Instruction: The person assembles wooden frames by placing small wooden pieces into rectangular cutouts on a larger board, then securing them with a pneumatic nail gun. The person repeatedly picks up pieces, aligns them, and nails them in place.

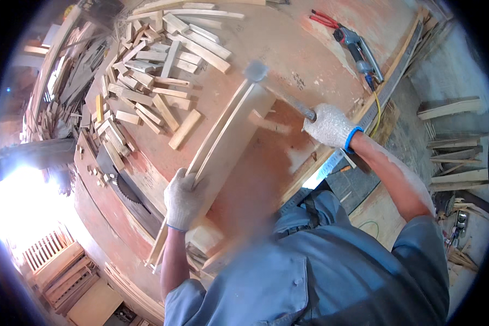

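My right hand (330, 126), in a white knit glove with a blue cuff, is closed round the handle of a hammer (293, 103). The blurred hammer head is at the far end of a long piece made of pale wooden boards (228, 149); whether it touches the wood I cannot tell. Lower on the same piece, my left hand (182, 200), also gloved, grips the boards from the left side. The boards lie lengthwise with a narrow gap between them, slanting from the far middle toward my left forearm.
Several short wood offcuts (185, 129) are heaped on the worktable (288, 38) at the far left. A toothed saw blade (129, 193) shows at the table's left. An air tool (358, 57) with a yellow hose lies far right, beside red-handled pliers (325, 19). Lumber (456, 144) is stacked at right.
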The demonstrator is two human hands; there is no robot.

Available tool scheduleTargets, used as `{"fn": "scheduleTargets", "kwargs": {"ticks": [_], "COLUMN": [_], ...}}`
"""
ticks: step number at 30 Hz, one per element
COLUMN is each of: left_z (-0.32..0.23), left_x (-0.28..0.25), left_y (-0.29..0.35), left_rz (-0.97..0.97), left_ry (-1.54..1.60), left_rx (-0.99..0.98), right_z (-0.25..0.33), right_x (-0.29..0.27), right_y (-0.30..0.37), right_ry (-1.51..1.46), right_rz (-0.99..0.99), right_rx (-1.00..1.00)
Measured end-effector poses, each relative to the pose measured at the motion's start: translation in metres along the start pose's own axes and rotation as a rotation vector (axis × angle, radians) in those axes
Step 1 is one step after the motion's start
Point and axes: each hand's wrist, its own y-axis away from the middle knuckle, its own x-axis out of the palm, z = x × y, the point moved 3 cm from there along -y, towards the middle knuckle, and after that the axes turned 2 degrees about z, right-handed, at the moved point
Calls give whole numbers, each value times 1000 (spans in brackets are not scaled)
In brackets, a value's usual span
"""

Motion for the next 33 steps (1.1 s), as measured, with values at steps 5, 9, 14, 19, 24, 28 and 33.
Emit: {"fn": "scheduleTargets", "kwargs": {"ticks": [5,9,14,19,24,28,33], "left_z": [38,42,58,56,69,97,101], "left_x": [0,-1,2,2,13,47,47], "left_y": [-27,-36,-47,-53,-62,-73,-55], "left_rz": [17,57,96,87,160,116,183], "left_ry": [207,288,291,391,338,426,486], "left_rx": [61,42,76,58,-6,-41,-106], "right_z": [40,54,58,65,46,71,65], "right_x": [-6,11,40,51,111,156,123], "right_y": [-18,-16,-19,-28,-47,-67,-59], "right_ry": [-131,-299,-415,-435,-355,-443,-630], "right_rz": [208,185,147,99,-139,-212,79], "right_rx": [30,5,58,26,95,-17,-16]}}
